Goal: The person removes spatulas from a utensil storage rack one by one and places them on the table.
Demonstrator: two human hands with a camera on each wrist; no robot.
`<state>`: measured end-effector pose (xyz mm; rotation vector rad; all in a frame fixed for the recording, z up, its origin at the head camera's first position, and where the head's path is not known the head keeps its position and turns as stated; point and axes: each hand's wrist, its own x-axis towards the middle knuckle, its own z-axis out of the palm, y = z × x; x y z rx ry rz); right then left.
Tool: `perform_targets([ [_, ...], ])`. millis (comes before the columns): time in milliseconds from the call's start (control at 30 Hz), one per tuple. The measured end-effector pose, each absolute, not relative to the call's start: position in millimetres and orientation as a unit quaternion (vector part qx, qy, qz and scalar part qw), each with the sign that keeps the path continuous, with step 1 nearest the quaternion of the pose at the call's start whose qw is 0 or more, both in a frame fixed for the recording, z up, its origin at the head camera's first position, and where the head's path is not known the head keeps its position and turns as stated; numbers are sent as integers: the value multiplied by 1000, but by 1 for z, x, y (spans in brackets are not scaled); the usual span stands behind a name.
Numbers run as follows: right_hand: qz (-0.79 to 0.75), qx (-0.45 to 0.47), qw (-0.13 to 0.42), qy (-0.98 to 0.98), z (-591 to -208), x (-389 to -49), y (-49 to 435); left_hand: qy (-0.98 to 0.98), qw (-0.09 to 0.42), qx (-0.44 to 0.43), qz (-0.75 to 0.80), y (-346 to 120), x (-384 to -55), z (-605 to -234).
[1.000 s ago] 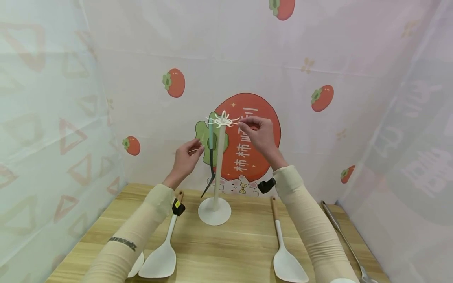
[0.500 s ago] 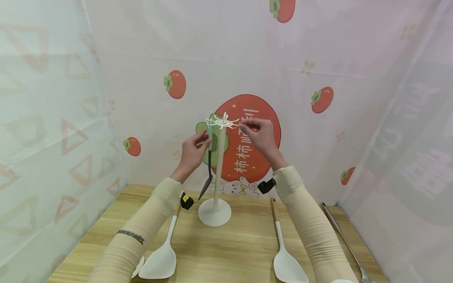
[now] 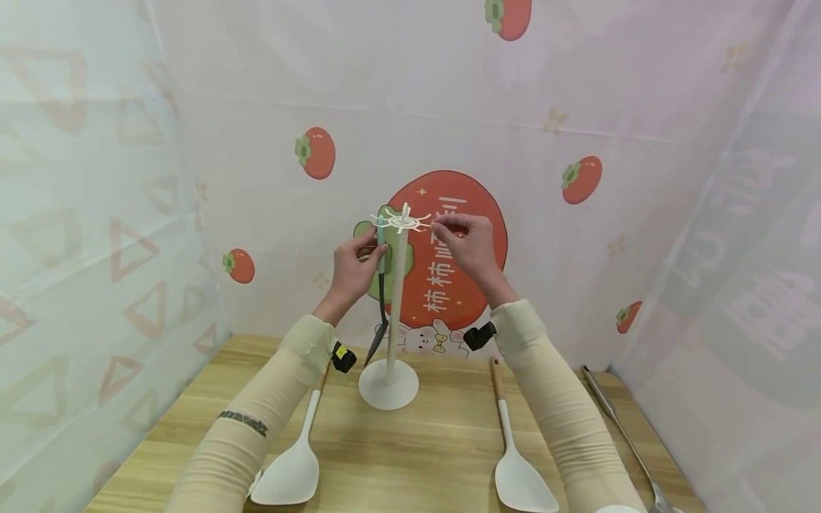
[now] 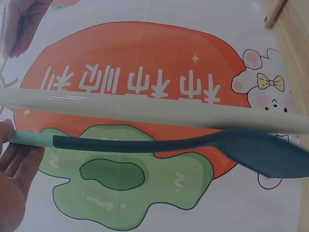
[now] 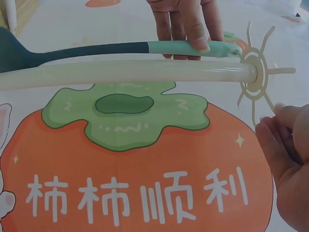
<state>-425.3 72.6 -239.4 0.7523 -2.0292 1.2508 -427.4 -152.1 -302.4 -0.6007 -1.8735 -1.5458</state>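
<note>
A white utensil rack (image 3: 396, 306) stands upright on a round base, with a ring of hooks (image 5: 251, 77) at its top. From a left-side hook hangs a spatula with a mint handle (image 5: 178, 47) and a dark blue-grey head (image 4: 270, 152). My left hand (image 3: 355, 267) pinches the mint handle between thumb and fingers, just below the hooks. On the other side, my right hand (image 3: 474, 246) pinches the tip of a hook with thumb and forefinger. How the handle's end sits on its hook is too small to make out.
On the wooden table (image 3: 410, 449), a white turner (image 3: 288, 470) lies at the left and another white turner (image 3: 522, 484) at the right, both wooden-handled. A metal utensil (image 3: 625, 434) lies far right. A printed cloth (image 3: 398, 85) hangs behind the rack.
My left hand has moved right and taken hold of the mint handle. The spatula swung a little as it was touched. The right hand stays at its hook.
</note>
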Motion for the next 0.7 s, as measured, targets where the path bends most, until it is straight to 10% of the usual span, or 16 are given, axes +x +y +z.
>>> perform_targets([
  [700,483,262,316,-774,-237,-435,69,-746,362,-221,-513,-155,-431,-292],
])
